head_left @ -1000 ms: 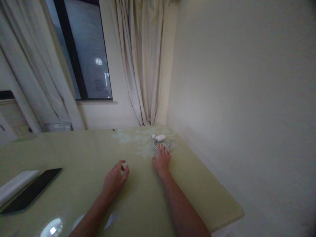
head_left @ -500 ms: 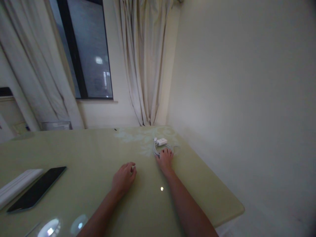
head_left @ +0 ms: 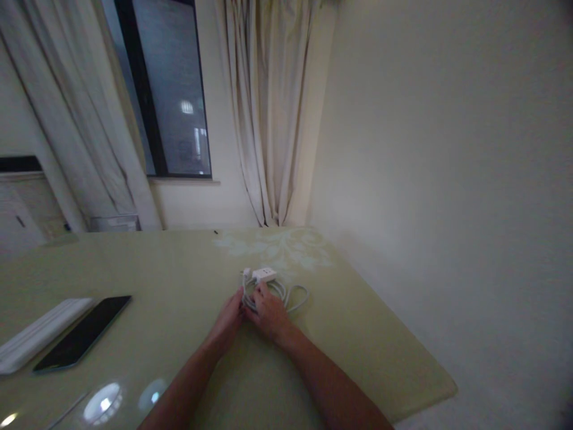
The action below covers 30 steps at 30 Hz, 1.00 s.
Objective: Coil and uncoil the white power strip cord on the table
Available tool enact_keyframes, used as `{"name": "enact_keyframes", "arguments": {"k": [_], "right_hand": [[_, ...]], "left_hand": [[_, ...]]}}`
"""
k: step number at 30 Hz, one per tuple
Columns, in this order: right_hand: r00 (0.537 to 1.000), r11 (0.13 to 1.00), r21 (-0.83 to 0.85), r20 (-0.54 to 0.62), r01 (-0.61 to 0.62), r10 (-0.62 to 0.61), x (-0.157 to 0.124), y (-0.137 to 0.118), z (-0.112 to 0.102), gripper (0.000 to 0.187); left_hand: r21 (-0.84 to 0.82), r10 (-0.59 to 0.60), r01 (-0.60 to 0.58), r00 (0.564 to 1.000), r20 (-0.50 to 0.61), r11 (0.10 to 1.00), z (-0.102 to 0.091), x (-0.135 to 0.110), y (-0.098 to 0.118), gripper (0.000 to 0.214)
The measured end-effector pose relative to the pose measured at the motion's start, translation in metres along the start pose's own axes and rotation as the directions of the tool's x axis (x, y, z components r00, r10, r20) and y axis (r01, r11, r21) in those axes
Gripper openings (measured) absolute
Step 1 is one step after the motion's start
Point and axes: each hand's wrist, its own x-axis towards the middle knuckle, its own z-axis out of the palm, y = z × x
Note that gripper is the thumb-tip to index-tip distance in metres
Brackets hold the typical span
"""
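Mid-table, toward the far side: cable coil (head_left: 281, 289), pale grey, lying flat on the green glossy table (head_left: 380, 358). White socket block (head_left: 265, 273) sits at the coil's far side, plug (head_left: 246, 273) just left of it. One loose loop sticks out to the right.

Right hand (head_left: 270, 312): fingers clamped over the near part of the coil, just short of the block. Left hand (head_left: 230, 315): fingers up against the coil's left edge, just beside the right hand. Can't tell if the left is pinching cable or only touching; its fingertips are mostly hidden. Both hands block the view of the coil's near side.

Around it: black flat slab (head_left: 85, 333) and white bar (head_left: 47, 331) lie side by side at left, well apart from the hands. Thin stick-like item at near left, next to round light reflections (head_left: 102, 403). Small dark bit (head_left: 215, 232) by the far edge. Wall (head_left: 425, 179) bounds the table's right side; curtain (head_left: 280, 119) hangs behind the far edge, window (head_left: 172, 89) left of that.
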Motion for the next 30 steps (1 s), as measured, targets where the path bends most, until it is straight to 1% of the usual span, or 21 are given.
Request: {"name": "enact_keyframes", "arguments": {"k": [2,3,4,6,8,10,11,14,16,18,20,22,24,26,27,30], "right_hand": [[0.997,0.989,0.122,-0.018,0.078,-0.077,-0.002,-0.004,0.000,0.024],[0.994,0.972,0.209,-0.049,0.105,-0.097,-0.003,-0.004,-0.001,0.021],[0.992,0.945,0.307,-0.090,0.115,-0.092,-0.003,-0.004,-0.002,0.018],[0.985,0.867,0.491,-0.171,0.085,0.000,-0.002,-0.003,-0.004,0.015],[0.966,0.780,0.626,-0.212,0.018,0.147,0.000,-0.002,-0.007,0.024],[0.940,0.704,0.708,-0.200,-0.056,0.276,0.001,-0.001,-0.008,0.029],[0.929,0.675,0.733,-0.185,-0.086,0.320,0.001,-0.001,-0.008,0.029],[0.913,0.628,0.766,-0.146,-0.139,0.380,0.000,-0.004,-0.010,0.027],[0.911,0.636,0.759,-0.153,-0.141,0.384,-0.001,-0.007,-0.012,0.030],[0.906,0.666,0.736,-0.191,-0.123,0.379,-0.002,-0.012,-0.015,0.031],[0.896,0.704,0.702,-0.239,-0.108,0.375,-0.003,-0.018,-0.017,0.026],[0.887,0.727,0.676,-0.257,-0.120,0.385,-0.004,-0.022,-0.018,0.019],[0.880,0.743,0.654,-0.261,-0.141,0.396,-0.005,-0.025,-0.019,0.016],[0.879,0.770,0.622,-0.279,-0.143,0.388,-0.006,-0.027,-0.021,0.014],[0.882,0.783,0.607,-0.286,-0.137,0.375,-0.007,-0.026,-0.023,0.013],[0.888,0.792,0.598,-0.292,-0.121,0.356,-0.006,-0.023,-0.030,0.013]], "left_hand": [[-0.072,-0.028,0.028,1.000,-0.002,0.997,-0.005,-0.001,0.001,0.059],[-0.095,-0.039,0.038,0.999,-0.008,0.995,-0.007,-0.001,0.001,0.058],[-0.112,-0.049,0.047,0.999,-0.013,0.993,-0.009,-0.001,0.002,0.057],[-0.137,-0.068,0.065,0.998,-0.017,0.988,-0.010,-0.002,0.004,0.055],[-0.156,-0.081,0.080,0.997,-0.004,0.985,-0.008,-0.005,0.007,0.055],[-0.162,-0.084,0.087,0.996,0.024,0.983,-0.003,-0.011,0.012,0.057],[-0.162,-0.082,0.088,0.996,0.040,0.983,0.001,-0.014,0.015,0.059],[-0.141,-0.057,0.066,0.996,0.068,0.988,0.014,-0.028,0.022,0.069],[-0.108,-0.022,0.030,0.997,0.073,0.994,0.021,-0.035,0.026,0.072],[-0.036,0.040,-0.038,0.997,0.064,0.999,0.027,-0.040,0.027,0.068],[0.068,0.118,-0.121,0.992,0.043,0.990,0.029,-0.041,0.026,0.062],[0.162,0.189,-0.189,0.982,0.018,0.968,0.030,-0.040,0.024,0.057],[0.204,0.234,-0.231,0.972,0.008,0.951,0.031,-0.038,0.023,0.053],[0.186,0.243,-0.243,0.970,0.022,0.952,0.031,-0.037,0.024,0.050],[0.163,0.230,-0.233,0.972,0.040,0.959,0.031,-0.038,0.025,0.050],[0.058,0.134,-0.143,0.981,0.144,0.988,0.029,-0.043,0.033,0.053]]}}
